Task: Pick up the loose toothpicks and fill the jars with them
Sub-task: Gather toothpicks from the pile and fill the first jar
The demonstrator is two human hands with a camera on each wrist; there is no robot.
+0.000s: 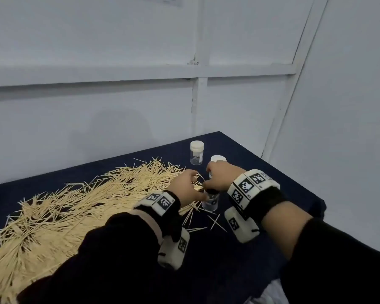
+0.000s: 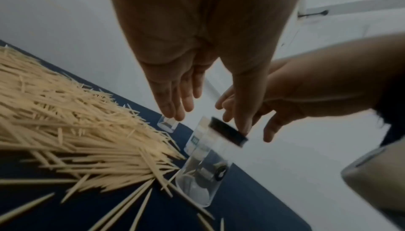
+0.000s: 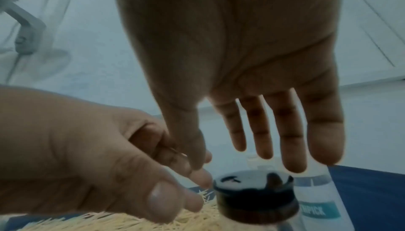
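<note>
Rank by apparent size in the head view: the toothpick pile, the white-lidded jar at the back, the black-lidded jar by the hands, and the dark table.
1. Dark table
2. Toothpick pile
3. White-lidded jar and black-lidded jar: unsure. The hands hide much of the black-lidded one, and it stands nearer the camera, so I will not rank them.
</note>
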